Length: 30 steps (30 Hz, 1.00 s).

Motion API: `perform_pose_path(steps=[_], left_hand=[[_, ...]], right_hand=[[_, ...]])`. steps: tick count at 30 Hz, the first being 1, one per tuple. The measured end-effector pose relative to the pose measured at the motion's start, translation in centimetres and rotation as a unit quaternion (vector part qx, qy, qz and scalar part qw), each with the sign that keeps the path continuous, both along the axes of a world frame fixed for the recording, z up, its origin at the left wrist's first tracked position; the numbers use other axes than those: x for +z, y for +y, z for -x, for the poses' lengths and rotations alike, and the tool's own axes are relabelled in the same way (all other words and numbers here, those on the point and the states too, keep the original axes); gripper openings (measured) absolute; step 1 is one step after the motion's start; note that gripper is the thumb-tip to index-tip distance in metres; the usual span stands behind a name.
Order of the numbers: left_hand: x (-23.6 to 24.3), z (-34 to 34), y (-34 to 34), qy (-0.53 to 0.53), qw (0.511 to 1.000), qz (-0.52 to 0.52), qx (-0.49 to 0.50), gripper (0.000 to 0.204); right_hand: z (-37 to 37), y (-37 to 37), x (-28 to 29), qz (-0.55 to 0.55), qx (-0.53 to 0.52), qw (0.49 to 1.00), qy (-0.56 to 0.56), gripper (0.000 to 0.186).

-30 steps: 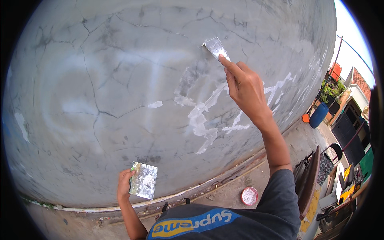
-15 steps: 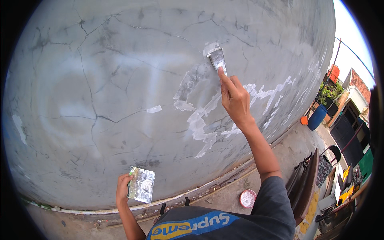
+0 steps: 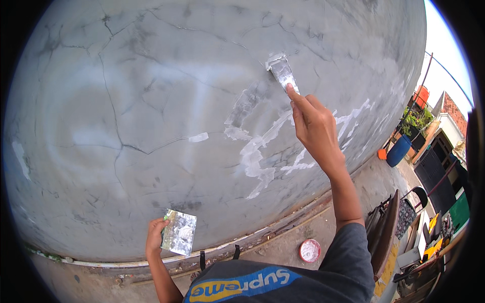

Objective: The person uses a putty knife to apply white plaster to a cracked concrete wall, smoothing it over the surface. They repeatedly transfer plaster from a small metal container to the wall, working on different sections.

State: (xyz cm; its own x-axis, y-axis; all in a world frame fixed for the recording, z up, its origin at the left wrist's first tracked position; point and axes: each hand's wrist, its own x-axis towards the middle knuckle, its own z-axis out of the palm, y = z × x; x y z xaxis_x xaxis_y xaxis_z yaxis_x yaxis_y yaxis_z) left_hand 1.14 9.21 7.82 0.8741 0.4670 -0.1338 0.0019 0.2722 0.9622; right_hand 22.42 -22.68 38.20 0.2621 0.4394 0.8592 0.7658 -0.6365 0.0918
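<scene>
My right hand (image 3: 317,129) grips a putty knife (image 3: 283,71), its index finger stretched along the blade. The blade's far edge, loaded with white filler, rests at a fresh smear on the cracked grey wall (image 3: 166,101). My left hand (image 3: 154,235) holds a flat square plate (image 3: 178,233) by its left edge, low in front of the wall. A dab of white filler lies on the smudged plate. White filler patches (image 3: 257,164) run along cracks below and right of the knife. Long dark cracks (image 3: 113,108) without filler spread across the wall's left side.
A red-rimmed tub of white filler (image 3: 309,251) stands on the floor right of my body. At the far right are a brown bench-like piece (image 3: 386,237), a patterned chair (image 3: 405,218), and a blue barrel (image 3: 399,150). A pipe (image 3: 121,264) runs along the wall's foot.
My right hand and the putty knife have shifted slightly right, and the blade is more tilted. More white filler shows at its edge. My left hand and the plate stay nearly still.
</scene>
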Motion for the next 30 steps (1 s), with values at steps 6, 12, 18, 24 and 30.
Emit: perform_pose_path(steps=[6, 12, 18, 24, 30], left_hand=[[-0.1, -0.2, 0.3, 0.002, 0.999, 0.015, -0.039, 0.028], [0.6, -0.5, 0.1, 0.01, 0.999, -0.006, -0.033, 0.026], [1.2, -0.2, 0.5, -0.002, 0.998, 0.011, -0.06, 0.025], [1.5, -0.3, 0.0, 0.01, 0.999, 0.008, -0.048, 0.024], [1.3, -0.2, -0.1, 0.01, 0.999, 0.016, -0.029, 0.024]], right_hand=[[1.2, -1.3, -0.6, 0.016, 0.009, 1.0, -0.012, 0.045], [0.3, 0.0, 0.0, -0.017, 0.015, 1.0, -0.019, 0.047], [2.8, -1.9, 0.7, 0.033, -0.012, 0.999, 0.018, 0.042], [2.1, -0.3, 3.2, -0.002, 0.016, 1.0, 0.006, 0.04], [2.2, -1.1, -0.8, -0.038, 0.041, 0.997, 0.05, 0.037]])
